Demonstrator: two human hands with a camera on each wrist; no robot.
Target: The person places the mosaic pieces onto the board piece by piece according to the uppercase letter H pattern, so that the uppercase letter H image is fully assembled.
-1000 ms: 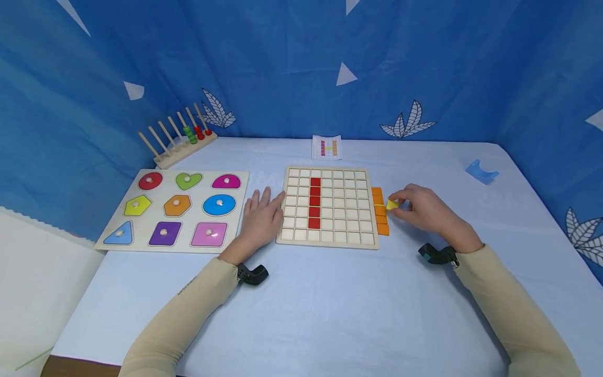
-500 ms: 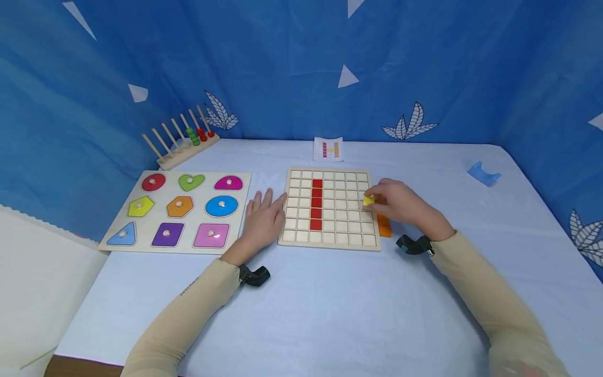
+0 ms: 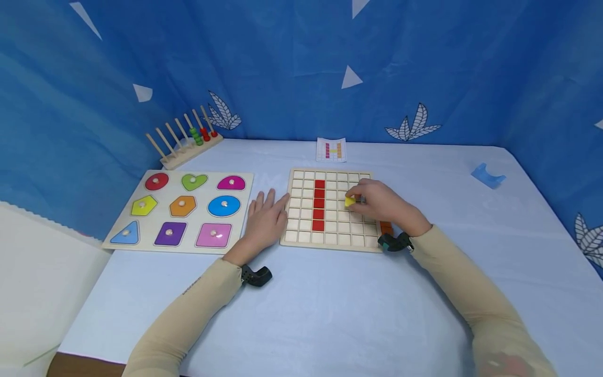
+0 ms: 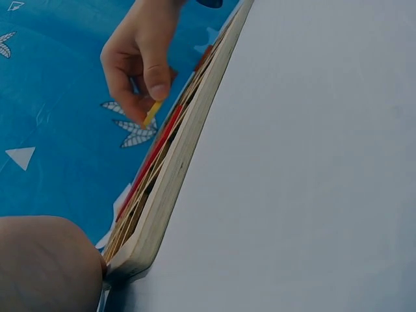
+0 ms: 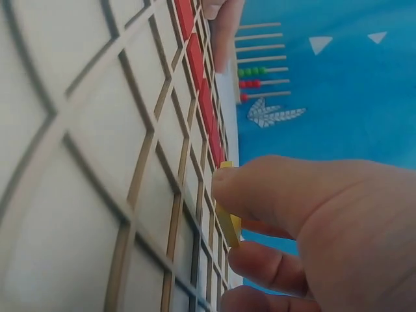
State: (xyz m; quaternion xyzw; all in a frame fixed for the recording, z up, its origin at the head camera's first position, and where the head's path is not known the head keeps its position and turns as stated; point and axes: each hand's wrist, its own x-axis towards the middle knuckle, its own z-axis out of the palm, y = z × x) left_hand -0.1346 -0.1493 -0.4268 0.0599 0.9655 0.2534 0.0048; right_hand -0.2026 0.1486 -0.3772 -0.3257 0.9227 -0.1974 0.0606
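A wooden grid board (image 3: pixel 330 241) lies on the table, with a column of red square tiles (image 3: pixel 319 203) set in its cells. Between thumb and fingers, my right hand (image 3: pixel 383 201) pinches a yellow tile (image 5: pixel 229 224) just above the board, right of the red column. Flat beside the board's left edge rests my left hand (image 3: pixel 266 220), fingers spread and a fingertip touching the frame. Orange tiles (image 3: pixel 386 228) sit at the board's right edge, partly hidden under my right wrist.
Behind the board is a printed pattern card (image 3: pixel 331 150). To the left lie a knobbed shape puzzle (image 3: pixel 176 217) and a peg bead rack (image 3: pixel 190 152). A blue curved piece (image 3: pixel 488 176) lies at the far right. A blue curtain (image 3: pixel 282 63) hangs behind.
My right hand has carried the yellow tile leftward from beside the orange tiles to over the board's cells. My left hand has stayed at the board's left edge.
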